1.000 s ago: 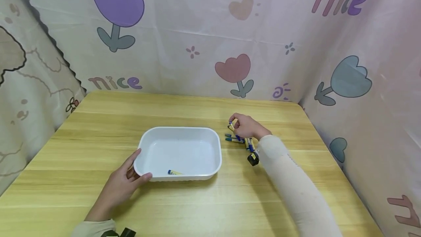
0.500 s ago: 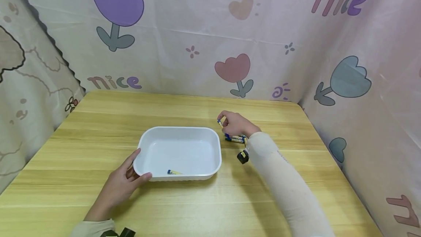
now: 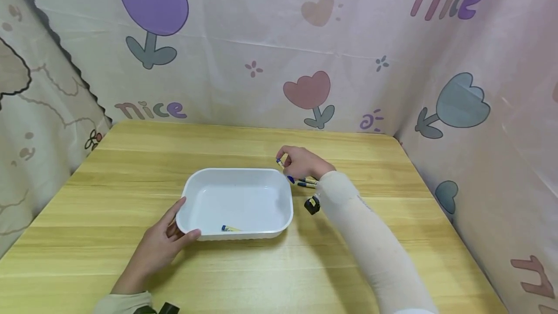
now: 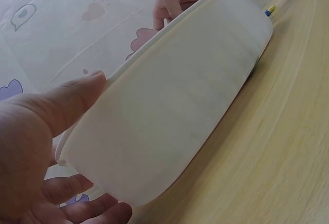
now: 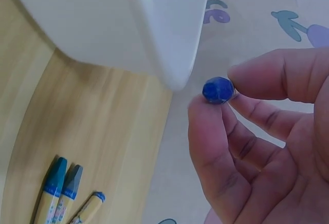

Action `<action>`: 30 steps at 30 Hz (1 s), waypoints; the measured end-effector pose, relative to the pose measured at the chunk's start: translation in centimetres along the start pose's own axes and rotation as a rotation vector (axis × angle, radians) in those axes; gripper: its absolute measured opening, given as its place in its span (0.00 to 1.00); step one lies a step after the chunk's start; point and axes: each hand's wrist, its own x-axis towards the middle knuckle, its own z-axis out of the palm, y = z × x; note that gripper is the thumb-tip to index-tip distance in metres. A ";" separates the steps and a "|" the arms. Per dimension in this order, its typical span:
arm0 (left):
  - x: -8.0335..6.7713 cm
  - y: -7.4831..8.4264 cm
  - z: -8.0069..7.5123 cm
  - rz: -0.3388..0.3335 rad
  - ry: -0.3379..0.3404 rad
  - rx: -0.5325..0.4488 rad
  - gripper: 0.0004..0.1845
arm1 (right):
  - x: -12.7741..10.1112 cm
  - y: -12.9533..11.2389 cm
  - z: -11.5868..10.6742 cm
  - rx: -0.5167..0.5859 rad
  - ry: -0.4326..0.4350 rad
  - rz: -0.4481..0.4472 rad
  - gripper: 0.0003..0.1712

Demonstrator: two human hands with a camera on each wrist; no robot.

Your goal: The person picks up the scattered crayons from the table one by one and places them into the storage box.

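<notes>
A white plastic tray [image 3: 244,202] stands on the table. At its near left corner my left hand [image 3: 161,243] grips it, with the thumb on the rim and the other fingers around the outer wall. Just beyond the tray's far right corner, my right hand [image 3: 302,163] pinches a blue crayon [image 5: 217,90] between thumb and fingers, its blue end facing the right wrist camera. One crayon in a yellow wrapper [image 3: 231,228] lies inside the tray by the near wall. Below the right hand, several crayons [image 5: 56,188] rest on the wood, partly hidden by the forearm in the head view.
The wooden table [image 3: 244,275] runs back to a printed curtain [image 3: 235,28]. Fabric also hangs along the left and right sides. A black wrist device [image 3: 312,205] sits under the right sleeve, near the tray's right side.
My right hand has moved left with the crayon, from over the loose crayons to the tray's far right corner. The left hand and the tray stay where they were.
</notes>
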 end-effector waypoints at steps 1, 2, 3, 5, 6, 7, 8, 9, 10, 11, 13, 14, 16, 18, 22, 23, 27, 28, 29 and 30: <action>0.0 0.0 0.0 -0.002 -0.001 0.001 0.49 | 0.1 -0.1 0.0 0.003 -0.008 0.001 0.25; 0.0 0.0 0.0 -0.006 -0.002 0.005 0.49 | 0.2 -0.2 0.1 0.011 -0.016 0.002 0.25; 0.0 0.0 0.0 -0.009 -0.003 0.006 0.49 | 0.2 -0.3 0.1 0.018 -0.025 0.003 0.25; 0.0 0.0 0.0 -0.014 -0.005 0.009 0.49 | 0.3 -0.5 0.2 0.027 -0.042 0.005 0.25; 0.0 0.0 0.0 -0.015 -0.005 0.010 0.49 | 0.4 -0.6 0.3 0.027 -0.050 0.005 0.25; 0.0 -0.1 0.0 -0.016 -0.007 0.009 0.49 | 0.4 -0.7 0.3 0.031 -0.057 0.006 0.26; 0.0 -0.1 0.0 -0.016 -0.007 0.010 0.49 | 0.5 -0.8 0.3 0.036 -0.064 0.007 0.25; 0.1 -0.1 0.0 -0.015 -0.008 0.007 0.49 | 0.5 -0.9 0.4 0.035 -0.070 0.009 0.26; 0.1 -0.2 0.0 -0.014 -0.009 0.005 0.49 | 0.6 -1.1 0.4 0.034 -0.076 0.010 0.26; 0.1 -0.2 0.0 -0.013 -0.010 0.003 0.49 | 0.7 -1.2 0.5 0.033 -0.081 0.009 0.26; 0.1 -0.2 0.0 -0.014 -0.012 -0.005 0.49 | 0.8 -1.4 0.7 0.032 -0.090 0.015 0.25; 0.1 -0.2 0.0 -0.012 -0.012 -0.008 0.49 | 0.9 -1.5 0.8 0.028 -0.092 0.019 0.25; 0.0 -0.2 0.0 -0.012 -0.011 -0.007 0.49 | 1.0 -1.8 1.1 0.028 -0.100 0.029 0.25; -0.1 -0.2 0.0 -0.016 -0.010 -0.004 0.49 | 1.2 -2.0 1.4 0.026 -0.114 0.039 0.25; -0.3 -0.3 0.0 -0.023 -0.007 0.006 0.49 | 1.4 -2.6 1.9 0.024 -0.135 0.060 0.25; -0.3 -0.3 0.0 -0.021 -0.003 0.010 0.49 | 1.4 -2.7 1.9 0.022 -0.137 0.062 0.24; -0.2 -0.1 0.0 -0.011 0.001 0.022 0.49 | 1.6 -3.1 2.1 0.017 -0.149 0.055 0.23; -0.1 -0.1 0.0 -0.009 0.000 0.025 0.49 | 1.6 -3.1 2.1 0.016 -0.158 0.050 0.23; -0.1 0.0 0.0 -0.008 0.000 0.026 0.49 | 1.7 -3.2 2.2 0.015 -0.169 0.047 0.23; 0.0 0.0 0.0 -0.008 -0.001 0.029 0.49 | 1.8 -3.2 2.2 0.010 -0.179 0.043 0.23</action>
